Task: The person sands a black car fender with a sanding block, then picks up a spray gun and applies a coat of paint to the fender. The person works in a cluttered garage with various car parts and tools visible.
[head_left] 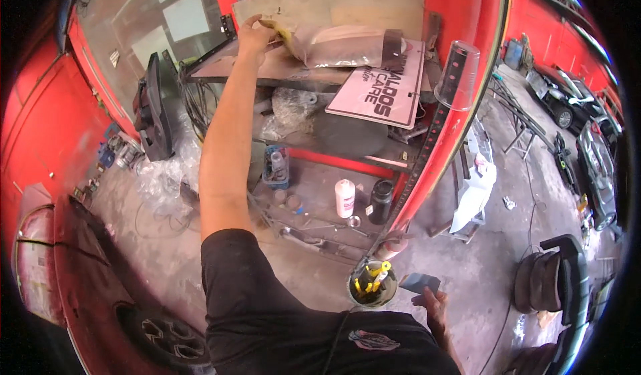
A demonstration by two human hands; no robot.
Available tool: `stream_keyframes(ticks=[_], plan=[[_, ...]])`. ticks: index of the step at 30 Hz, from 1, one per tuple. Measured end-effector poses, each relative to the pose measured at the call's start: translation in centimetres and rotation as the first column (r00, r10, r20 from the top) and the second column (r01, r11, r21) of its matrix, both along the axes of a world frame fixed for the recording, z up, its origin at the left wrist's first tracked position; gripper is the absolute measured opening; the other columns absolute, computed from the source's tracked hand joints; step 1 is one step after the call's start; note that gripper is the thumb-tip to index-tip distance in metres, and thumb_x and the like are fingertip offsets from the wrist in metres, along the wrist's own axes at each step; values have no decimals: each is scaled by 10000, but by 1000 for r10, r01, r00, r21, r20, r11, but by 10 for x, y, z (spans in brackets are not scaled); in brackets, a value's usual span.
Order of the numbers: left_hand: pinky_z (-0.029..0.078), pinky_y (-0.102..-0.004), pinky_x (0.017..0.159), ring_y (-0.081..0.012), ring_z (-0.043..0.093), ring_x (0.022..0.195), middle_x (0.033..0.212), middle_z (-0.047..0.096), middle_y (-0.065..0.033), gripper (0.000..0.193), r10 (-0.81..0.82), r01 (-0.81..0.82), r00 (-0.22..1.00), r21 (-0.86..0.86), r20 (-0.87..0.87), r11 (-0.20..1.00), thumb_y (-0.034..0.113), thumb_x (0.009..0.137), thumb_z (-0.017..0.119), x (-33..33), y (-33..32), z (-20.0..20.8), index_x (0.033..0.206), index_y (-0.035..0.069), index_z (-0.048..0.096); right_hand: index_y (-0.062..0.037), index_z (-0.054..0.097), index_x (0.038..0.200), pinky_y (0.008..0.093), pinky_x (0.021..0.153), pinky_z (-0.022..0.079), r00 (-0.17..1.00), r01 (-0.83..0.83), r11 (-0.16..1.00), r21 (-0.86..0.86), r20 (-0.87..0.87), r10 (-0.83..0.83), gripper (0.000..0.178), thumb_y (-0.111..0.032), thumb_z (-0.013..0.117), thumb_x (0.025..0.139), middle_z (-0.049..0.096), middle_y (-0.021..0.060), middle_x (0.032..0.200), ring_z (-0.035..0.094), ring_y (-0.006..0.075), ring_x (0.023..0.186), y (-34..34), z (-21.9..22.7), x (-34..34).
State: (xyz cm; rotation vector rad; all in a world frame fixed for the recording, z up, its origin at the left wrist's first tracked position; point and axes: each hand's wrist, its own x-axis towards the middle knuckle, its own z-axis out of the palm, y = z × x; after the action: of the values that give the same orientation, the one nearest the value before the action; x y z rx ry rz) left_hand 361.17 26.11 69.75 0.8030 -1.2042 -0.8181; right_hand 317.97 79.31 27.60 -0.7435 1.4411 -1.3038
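My left hand (254, 39) reaches far up to the top shelf, its fingers closed at the yellowish edge of a clear plastic bag (340, 46). The bag lies on the shelf with its other end over a white printed sign (384, 88). Low on the right, beside my body, my right hand (435, 306) grips a dark grey sheet (419, 283) that looks like sandpaper. Just left of that sheet stands a bucket (372, 301) with yellow-handled tools (374, 278) in it.
The shelf rack (437, 141) has a red upright on its right, with a clear plastic cup (459, 74) beside it. Lower down are a white bottle (344, 198), a dark bottle (381, 201) and a blue basket (276, 168). A car with a wheel (170, 335) stands at left.
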Motion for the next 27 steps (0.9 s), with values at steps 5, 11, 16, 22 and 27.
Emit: stream_keyframes(ticks=[5, 11, 16, 22, 27], plan=[[675, -465, 677, -318, 745, 752, 979, 701, -216, 471, 39, -30, 991, -71, 125, 997, -98, 884, 693, -23, 0, 20, 1294, -70, 464, 83, 729, 1086, 361, 682, 614, 999, -5, 999, 36, -33, 6, 395, -302, 653, 1047, 759, 154, 820, 744, 233, 703, 4, -3, -4], [668, -415, 592, -321, 754, 658, 866, 734, -226, 301, 49, -47, 992, -18, 115, 999, -3, 909, 757, -24, -17, 31, 1118, -99, 563, 77, 727, 1090, 360, 687, 611, 1000, 3, 1000, 13, -19, -2, 394, -307, 658, 1042, 755, 154, 805, 739, 231, 694, 5, -3, -2], [671, -410, 642, -307, 768, 715, 920, 756, -226, 230, 17, -13, 979, -21, 205, 1000, 87, 954, 747, -29, -18, 32, 1059, -75, 621, 91, 721, 1084, 361, 683, 612, 1000, 19, 999, 36, 5, -19, 422, -325, 662, 1038, 755, 170, 797, 745, 238, 701, 6, -7, -5], [662, -400, 638, -284, 769, 741, 1017, 771, -216, 237, -21, 25, 975, -17, 220, 1000, 70, 994, 616, -30, -18, 30, 1180, -71, 658, 107, 716, 1132, 363, 696, 620, 1000, 5, 999, 40, 11, -6, 459, -338, 661, 1039, 763, 171, 836, 755, 245, 727, 3, -7, -7], [654, -376, 683, -271, 760, 776, 1078, 770, -218, 371, -33, 59, 934, -63, 356, 996, 21, 969, 509, -27, -13, 30, 1299, -74, 649, 105, 713, 1134, 367, 704, 623, 1000, -13, 1000, 22, 12, 13, 458, -339, 662, 1037, 764, 173, 870, 756, 246, 737, 2, -9, -8]])
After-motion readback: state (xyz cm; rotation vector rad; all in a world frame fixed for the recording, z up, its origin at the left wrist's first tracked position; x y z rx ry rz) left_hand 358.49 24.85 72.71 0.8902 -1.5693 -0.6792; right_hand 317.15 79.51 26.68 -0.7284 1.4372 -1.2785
